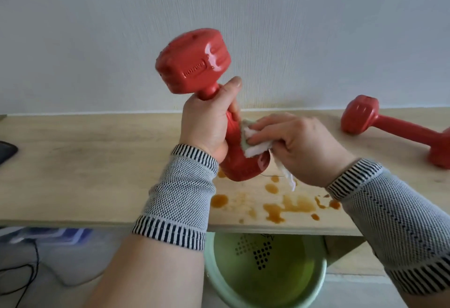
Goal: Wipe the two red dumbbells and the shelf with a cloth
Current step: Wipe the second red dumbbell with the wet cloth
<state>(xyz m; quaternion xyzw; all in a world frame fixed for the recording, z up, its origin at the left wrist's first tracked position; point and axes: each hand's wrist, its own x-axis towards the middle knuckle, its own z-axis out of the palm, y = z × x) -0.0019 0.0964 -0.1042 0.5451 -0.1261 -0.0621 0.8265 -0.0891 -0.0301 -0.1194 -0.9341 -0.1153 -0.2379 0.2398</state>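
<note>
My left hand (207,122) grips the handle of a red dumbbell (194,62) and holds it tilted above the light wooden shelf (85,161), one head raised, the other head low near the board. My right hand (299,144) pinches a white cloth (255,146) and presses it against the handle near the lower head. A second red dumbbell (379,125) lies on the shelf at the right, partly cut off by the frame edge. Brown liquid stains (287,206) spot the shelf near its front edge, below the held dumbbell.
A white wall rises behind the shelf. A dark object (7,150) sits at the shelf's left edge. Below the shelf stand a green basin (267,271) with a perforated insert and, at left, a blue-and-white container with black cables.
</note>
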